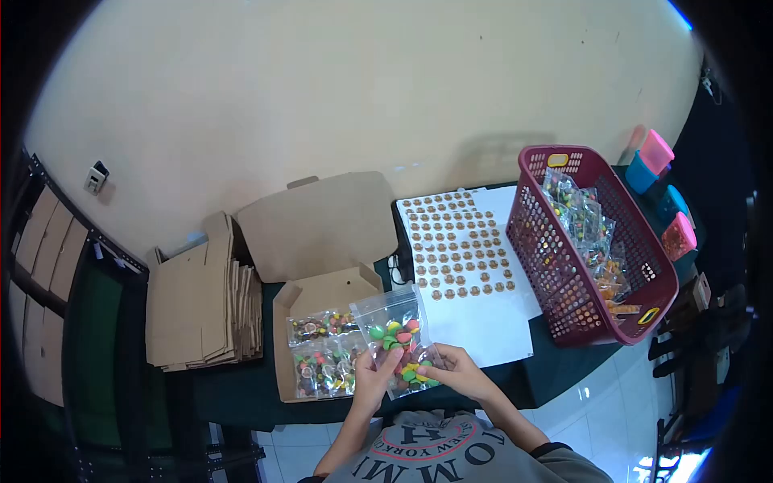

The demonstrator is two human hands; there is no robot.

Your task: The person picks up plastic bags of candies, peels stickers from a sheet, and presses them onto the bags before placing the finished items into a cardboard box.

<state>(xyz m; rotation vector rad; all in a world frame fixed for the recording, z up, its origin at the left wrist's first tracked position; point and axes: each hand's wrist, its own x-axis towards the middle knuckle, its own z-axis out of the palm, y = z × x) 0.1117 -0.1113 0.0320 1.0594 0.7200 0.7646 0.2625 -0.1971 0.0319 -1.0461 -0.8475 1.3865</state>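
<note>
Between my two hands is a clear zip bag point(396, 332) of green, yellow, red and dark candies, tilted upright in front of my shirt. My left hand point(375, 376) grips its left side, with the thumb over the front. My right hand point(455, 372) pinches the lower right part of the bag. Just left of it, an open cardboard box point(284, 378) has its lid point(322, 221) raised against the wall. Several similar candy bags point(324, 366) lie inside the box, and the held bag hides part of its right side.
Sheets of round brown stickers point(459, 241) lie on white paper right of the box. A maroon basket point(555, 298) of candy bags stands further right, near pink and blue containers point(642, 173). Flattened cardboard boxes point(189, 302) are stacked at left on the dark-covered table point(241, 406).
</note>
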